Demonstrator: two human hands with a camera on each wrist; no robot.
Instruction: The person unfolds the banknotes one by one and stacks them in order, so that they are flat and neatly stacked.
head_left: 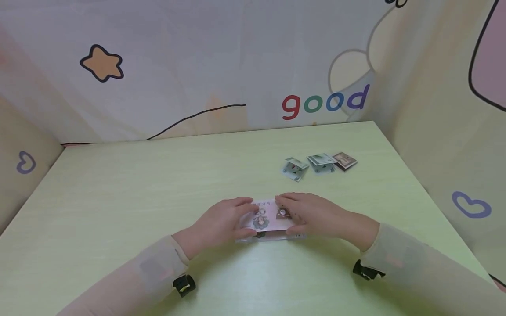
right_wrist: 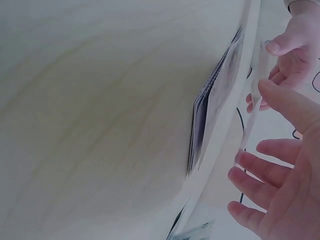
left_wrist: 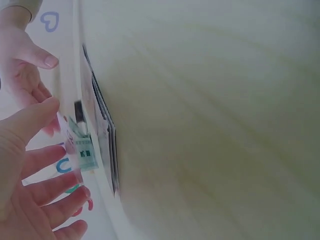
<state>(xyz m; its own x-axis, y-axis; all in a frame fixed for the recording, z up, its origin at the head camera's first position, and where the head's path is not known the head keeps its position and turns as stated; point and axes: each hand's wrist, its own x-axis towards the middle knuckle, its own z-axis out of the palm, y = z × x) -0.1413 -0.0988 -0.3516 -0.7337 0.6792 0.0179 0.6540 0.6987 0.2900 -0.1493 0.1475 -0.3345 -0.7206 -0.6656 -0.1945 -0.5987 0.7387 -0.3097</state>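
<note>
A pink play banknote point(head_left: 268, 219) with printed characters is held level by both hands. My left hand point(head_left: 223, 221) grips its left end, thumb at the near edge and fingers at the far edge. At the right end, my right hand point(head_left: 320, 216) holds it the same way, as the right wrist view also shows with the thin note point(right_wrist: 261, 65) stretched between the hands. Below it, a stack of banknotes point(left_wrist: 103, 127) lies on the table, its layered edges showing in both wrist views. From the head view, the held note covers most of that stack.
Toward the back right of the pale green table point(head_left: 158, 175) lie a folded green note point(head_left: 294, 170), another folded green note point(head_left: 322, 163) and a brown folded note point(head_left: 345, 161). A printed cloth backdrop point(head_left: 189, 57) rises behind the table and along its sides.
</note>
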